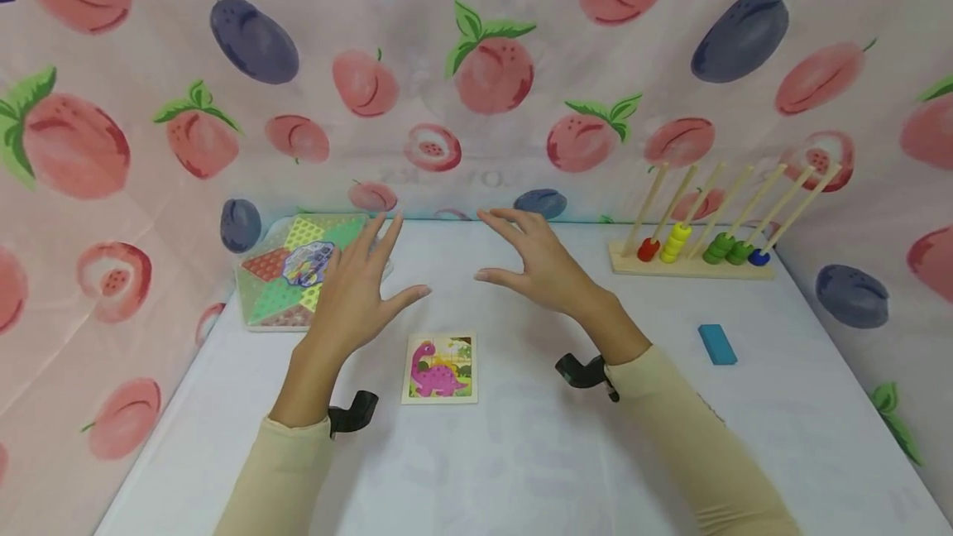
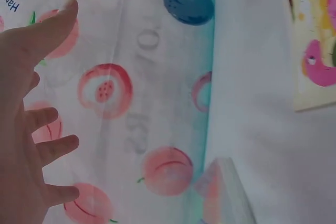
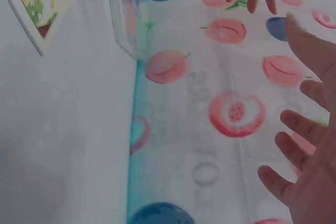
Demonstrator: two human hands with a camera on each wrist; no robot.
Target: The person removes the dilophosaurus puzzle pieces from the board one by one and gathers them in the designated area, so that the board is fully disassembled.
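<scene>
**My left hand (image 1: 353,292) and right hand (image 1: 539,263) hang well apart, fingers spread**

Both of my hands are raised above the bench (image 1: 506,470), palms turned roughly toward each other. On my left, the fingers stand apart and the thumb juts toward the middle; on my right, the fingers reach inward, a little bent, with the thumb set away from them. Each wrist view shows the same loose spread, with air between the fingertips.

Nearest to me, between my two wrists, the dinosaur puzzle (image 1: 439,368) lies flat on the bench, its pink dinosaur upright from where I sit. Neither hand touches it.

A black fitting (image 1: 353,412) sits at my left cuff, and a matching one is at the right, both against my beige sleeves (image 1: 279,478).

Behind my left hand, partly covered by it, lies a game board (image 1: 279,296) with red, yellow and green patches. Far over to the right stands a wooden bead rack (image 1: 692,270), with red, yellow, green and blue beads low on its slanting rods. Nearer me than that rests a blue block (image 1: 717,344). A fruit-printed cloth (image 1: 432,23) hangs behind everything.
</scene>
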